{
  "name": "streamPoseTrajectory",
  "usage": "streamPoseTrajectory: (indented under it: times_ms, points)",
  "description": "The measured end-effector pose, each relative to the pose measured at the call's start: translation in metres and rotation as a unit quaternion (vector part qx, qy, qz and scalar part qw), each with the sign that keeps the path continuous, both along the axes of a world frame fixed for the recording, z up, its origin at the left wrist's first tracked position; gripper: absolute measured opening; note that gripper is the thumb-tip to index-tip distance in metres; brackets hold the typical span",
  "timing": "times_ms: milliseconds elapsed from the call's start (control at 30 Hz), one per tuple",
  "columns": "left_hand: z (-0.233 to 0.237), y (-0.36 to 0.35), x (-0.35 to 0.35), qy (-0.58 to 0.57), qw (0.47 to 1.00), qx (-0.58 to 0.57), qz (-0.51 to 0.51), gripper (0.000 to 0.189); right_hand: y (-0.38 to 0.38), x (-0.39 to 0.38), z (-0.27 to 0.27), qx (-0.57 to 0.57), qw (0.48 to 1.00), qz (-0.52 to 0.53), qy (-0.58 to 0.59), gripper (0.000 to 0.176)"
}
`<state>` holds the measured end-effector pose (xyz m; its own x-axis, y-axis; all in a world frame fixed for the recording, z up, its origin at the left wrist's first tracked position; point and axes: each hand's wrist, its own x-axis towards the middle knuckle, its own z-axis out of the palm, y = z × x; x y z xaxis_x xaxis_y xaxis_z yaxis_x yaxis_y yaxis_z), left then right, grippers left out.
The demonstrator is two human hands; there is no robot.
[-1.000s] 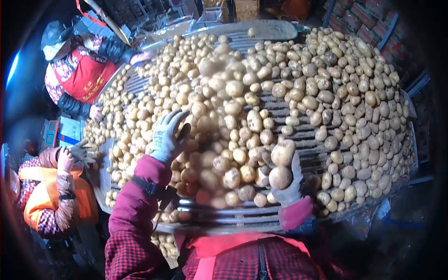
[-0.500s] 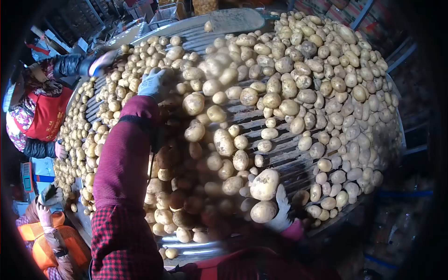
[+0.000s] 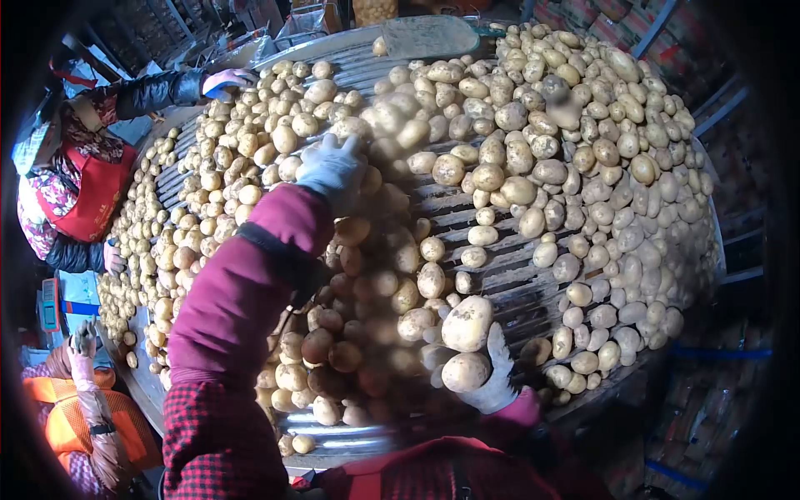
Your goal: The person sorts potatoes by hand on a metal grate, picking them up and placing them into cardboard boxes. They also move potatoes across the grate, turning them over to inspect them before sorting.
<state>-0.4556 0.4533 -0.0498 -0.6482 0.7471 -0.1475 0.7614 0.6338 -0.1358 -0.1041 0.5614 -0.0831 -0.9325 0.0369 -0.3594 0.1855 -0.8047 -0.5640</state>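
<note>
Many potatoes (image 3: pixel 518 157) cover a slatted metal table (image 3: pixel 508 287). My left hand (image 3: pixel 332 171), in a pale glove, reaches far across and lies over the pile, fingers apart; its palm side is hidden, and I see nothing held. Close to my body, my right hand (image 3: pixel 495 375), also gloved, cups two large potatoes, the upper potato (image 3: pixel 467 323) and the lower potato (image 3: pixel 466 372). Its fingers curl along their right side and are partly hidden beneath. Dark shadow falls on the potatoes (image 3: pixel 343 356) between my arms.
At left, a co-worker in a red apron (image 3: pixel 87 196) has one hand (image 3: pixel 227 82) by the far potatoes. Another person in an orange vest (image 3: pixel 104 421) is at lower left. A flat grey-green scoop (image 3: pixel 429 38) lies at the table's far edge. A scale (image 3: pixel 51 303) stands at left.
My left hand has swept rightward over the potatoes. My right hand and its two potatoes shifted slightly left and up. The red-aproned co-worker's far hand moved right.
</note>
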Motion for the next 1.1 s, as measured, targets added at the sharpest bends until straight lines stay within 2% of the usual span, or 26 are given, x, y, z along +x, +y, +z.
streamPoseTrajectory:
  times_ms: [100, 200, 267, 333, 367, 400, 433, 467, 500, 533, 567, 600, 633, 667, 700, 733, 800, 833, 867, 900, 933, 1000, 1033, 1067, 1100]
  points:
    - [0.010, 0.008, 0.005, -0.019, 0.999, -0.001, 0.026, 0.048, -0.004, -0.002, 0.004, 0.003, 1.000, -0.027, 0.001, 0.094]
    - [-0.019, -0.005, -0.003, 0.017, 0.996, 0.083, 0.005, 0.048, 0.001, 0.005, 0.001, -0.018, 1.000, 0.002, 0.020, 0.091]
    - [-0.024, -0.018, -0.001, 0.011, 0.992, 0.126, -0.006, 0.059, 0.000, 0.006, 0.005, -0.013, 1.000, -0.011, 0.013, 0.088]
    - [-0.016, -0.040, 0.001, 0.008, 0.987, 0.158, -0.040, 0.046, -0.001, 0.009, -0.002, -0.021, 0.999, -0.026, 0.013, 0.085]
    - [0.006, -0.048, 0.014, -0.086, 0.977, 0.194, -0.009, 0.059, 0.000, 0.009, 0.000, -0.079, 0.996, -0.031, 0.040, 0.068]
    - [0.003, -0.060, 0.016, -0.079, 0.963, 0.258, -0.024, 0.065, -0.001, 0.011, 0.004, -0.017, 0.998, -0.049, 0.045, 0.068]
    - [0.010, -0.070, 0.024, -0.174, 0.922, 0.346, -0.003, 0.062, -0.005, 0.013, 0.010, 0.041, 0.996, -0.068, 0.051, 0.067]
    - [0.017, -0.082, 0.036, -0.265, 0.864, 0.428, 0.020, 0.058, -0.005, 0.012, 0.005, -0.016, 0.997, -0.053, 0.054, 0.065]
    - [0.038, -0.097, 0.064, -0.497, 0.713, 0.487, 0.078, 0.053, -0.004, 0.011, 0.000, -0.072, 0.995, -0.039, 0.053, 0.064]
    - [0.029, -0.106, 0.081, -0.533, 0.637, 0.550, 0.086, 0.065, -0.004, 0.010, -0.004, -0.104, 0.992, -0.029, 0.063, 0.064]
    - [0.020, -0.115, 0.097, -0.562, 0.555, 0.607, 0.088, 0.077, -0.004, 0.009, -0.005, -0.097, 0.994, -0.021, 0.053, 0.072]
    - [0.010, -0.119, 0.117, -0.563, 0.478, 0.665, 0.111, 0.080, -0.005, 0.009, -0.005, -0.088, 0.995, -0.012, 0.042, 0.080]
    - [0.015, -0.122, 0.140, -0.580, 0.422, 0.690, 0.094, 0.075, -0.006, 0.011, -0.007, -0.056, 0.998, -0.017, 0.013, 0.083]
    - [0.019, -0.123, 0.163, -0.596, 0.363, 0.712, 0.076, 0.071, -0.005, 0.017, -0.010, -0.053, 0.998, -0.013, 0.009, 0.083]
    - [0.015, -0.121, 0.183, -0.599, 0.307, 0.732, 0.105, 0.074, -0.002, 0.024, -0.014, -0.050, 0.999, -0.009, 0.004, 0.082]
    - [0.012, -0.126, 0.199, -0.600, 0.335, 0.722, 0.071, 0.073, 0.000, 0.029, -0.019, -0.047, 0.999, -0.002, 0.002, 0.082]
    - [0.014, -0.119, 0.235, -0.561, 0.344, 0.745, 0.110, 0.060, -0.006, 0.023, -0.021, -0.018, 1.000, 0.013, 0.005, 0.082]
    - [0.009, -0.118, 0.248, -0.529, 0.387, 0.739, 0.159, 0.057, -0.013, 0.019, -0.018, 0.011, 1.000, 0.015, 0.001, 0.082]
    - [-0.006, -0.116, 0.263, -0.550, 0.348, 0.740, 0.168, 0.058, -0.022, 0.023, -0.006, 0.075, 0.997, 0.000, -0.010, 0.084]
    - [0.009, -0.117, 0.275, -0.521, 0.435, 0.714, 0.171, 0.058, -0.032, 0.021, 0.003, -0.046, 0.998, -0.024, -0.019, 0.083]
    - [0.023, -0.117, 0.287, -0.486, 0.519, 0.682, 0.172, 0.057, -0.032, 0.023, -0.007, -0.109, 0.994, 0.015, 0.013, 0.082]
    - [0.010, -0.116, 0.307, -0.547, 0.427, 0.704, 0.152, 0.068, -0.033, 0.027, -0.013, -0.183, 0.971, 0.129, 0.079, 0.083]
    - [0.016, -0.122, 0.316, -0.536, 0.445, 0.700, 0.156, 0.074, -0.034, 0.028, -0.008, -0.191, 0.953, 0.200, 0.122, 0.083]
    - [0.011, -0.127, 0.330, -0.513, 0.474, 0.686, 0.203, 0.078, -0.049, 0.034, 0.005, -0.057, 0.982, 0.145, 0.105, 0.081]
    - [0.018, -0.131, 0.342, -0.433, 0.557, 0.683, 0.189, 0.080, -0.062, 0.041, 0.015, 0.080, 0.989, 0.080, 0.092, 0.078]
